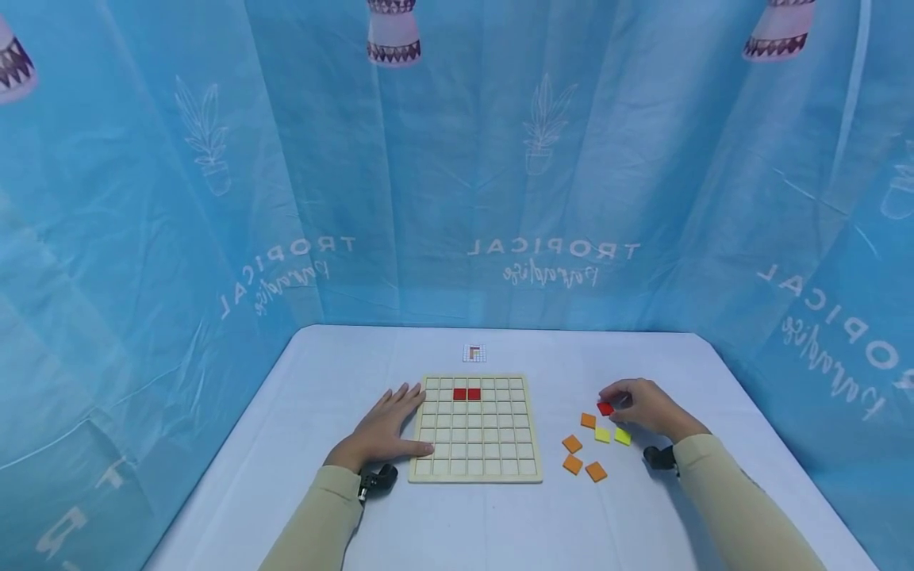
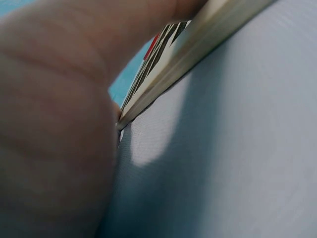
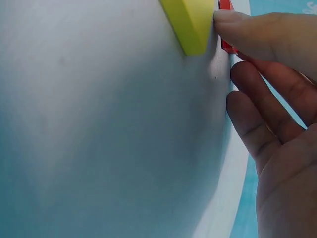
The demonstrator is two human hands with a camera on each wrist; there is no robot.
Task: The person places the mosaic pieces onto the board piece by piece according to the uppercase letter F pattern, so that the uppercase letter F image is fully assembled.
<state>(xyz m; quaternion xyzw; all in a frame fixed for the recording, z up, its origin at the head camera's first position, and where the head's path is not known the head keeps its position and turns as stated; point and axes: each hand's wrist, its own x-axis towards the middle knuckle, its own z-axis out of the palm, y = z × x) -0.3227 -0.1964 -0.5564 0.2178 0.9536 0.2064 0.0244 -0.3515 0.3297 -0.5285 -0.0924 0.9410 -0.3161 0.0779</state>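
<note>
A pale wooden grid board (image 1: 475, 478) lies on the table, with two red square tiles (image 1: 467, 394) side by side in its second row from the far edge. Along the board's left edge rests my left hand (image 1: 385, 428), fingers extended at the far part and thumb over the near part. To the right of the board, my right hand (image 1: 646, 404) pinches another red tile (image 1: 605, 408) between thumb and fingers. In the right wrist view, that red tile (image 3: 227, 29) shows edge-on at the thumb tip, beside a yellow tile (image 3: 190, 25).
Several orange tiles (image 1: 573, 444) and two yellow tiles (image 1: 603, 434) lie loose between the board and my right hand. A small printed grid card (image 1: 474, 353) sits beyond the board. Blue patterned curtains (image 1: 443, 198) hang around the white table (image 1: 485, 531).
</note>
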